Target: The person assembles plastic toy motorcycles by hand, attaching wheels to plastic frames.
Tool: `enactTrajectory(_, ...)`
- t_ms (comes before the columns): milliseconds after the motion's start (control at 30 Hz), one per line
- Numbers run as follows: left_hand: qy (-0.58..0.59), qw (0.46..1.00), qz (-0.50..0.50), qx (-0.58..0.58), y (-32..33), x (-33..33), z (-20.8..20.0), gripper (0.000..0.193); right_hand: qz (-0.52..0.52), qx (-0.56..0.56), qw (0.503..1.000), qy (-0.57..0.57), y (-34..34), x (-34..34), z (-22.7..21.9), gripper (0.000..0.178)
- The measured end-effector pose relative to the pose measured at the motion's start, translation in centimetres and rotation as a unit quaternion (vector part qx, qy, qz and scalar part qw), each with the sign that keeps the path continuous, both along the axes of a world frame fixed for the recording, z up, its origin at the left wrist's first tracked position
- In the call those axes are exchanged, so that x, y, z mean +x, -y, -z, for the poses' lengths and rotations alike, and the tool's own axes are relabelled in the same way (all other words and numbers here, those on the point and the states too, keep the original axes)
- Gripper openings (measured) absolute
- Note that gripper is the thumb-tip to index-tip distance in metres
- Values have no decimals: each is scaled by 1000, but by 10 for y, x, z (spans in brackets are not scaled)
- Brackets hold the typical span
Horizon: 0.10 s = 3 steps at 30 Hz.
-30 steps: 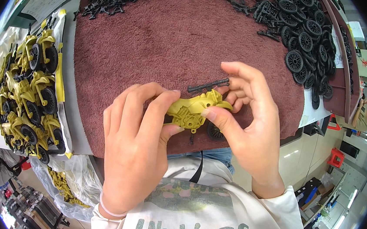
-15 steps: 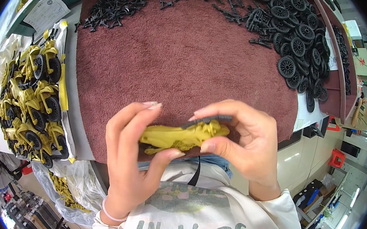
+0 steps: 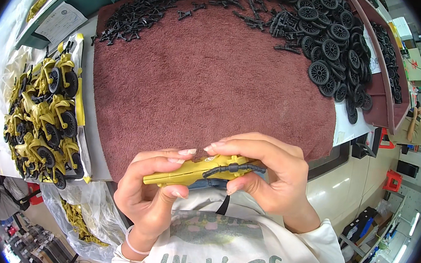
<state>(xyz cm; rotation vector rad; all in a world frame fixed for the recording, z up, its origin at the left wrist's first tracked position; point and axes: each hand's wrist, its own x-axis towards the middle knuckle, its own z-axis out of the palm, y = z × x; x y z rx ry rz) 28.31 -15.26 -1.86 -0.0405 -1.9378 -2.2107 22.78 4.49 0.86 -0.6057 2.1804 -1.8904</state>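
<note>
Close to my body, both hands hold a yellow plastic toy motorcycle body [image 3: 182, 172] above the near edge of the brown-red cloth. No wheels show on it. My left hand [image 3: 148, 188] pinches its tapered end, fingers along the far side and thumb on the near side. A thin black handlebar [image 3: 227, 168] lies across the other end. There my right hand [image 3: 274, 174] is closed, with its index finger on the top edge and its thumb below the handlebar.
The brown-red cloth [image 3: 210, 76] covers the table. Small black handlebars [image 3: 140, 15] lie at the far left, black spoked wheels [image 3: 330, 49] at the far right. Yellow toy motorcycles with wheels [image 3: 44, 117] crowd the left side. A clear bag [image 3: 82, 218] of yellow parts sits below them.
The yellow body has been turned, so the black handlebar now faces up across it. My left fingers have closed in along its far side, and my right hand has shifted slightly downward.
</note>
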Motion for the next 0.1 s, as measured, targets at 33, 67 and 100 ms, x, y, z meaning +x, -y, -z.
enactTrajectory(33,9,1000,3,3,0,0,-2,34,-6,-3,1000,-28,-1,-1,2,41)
enactTrajectory(67,27,1000,1,9,-1,1,-4,37,-11,-6,998,-56,-2,-1,4,41)
enactTrajectory(100,43,999,0,16,-1,1,-6,40,-11,-9,998,-69,-2,0,5,41)
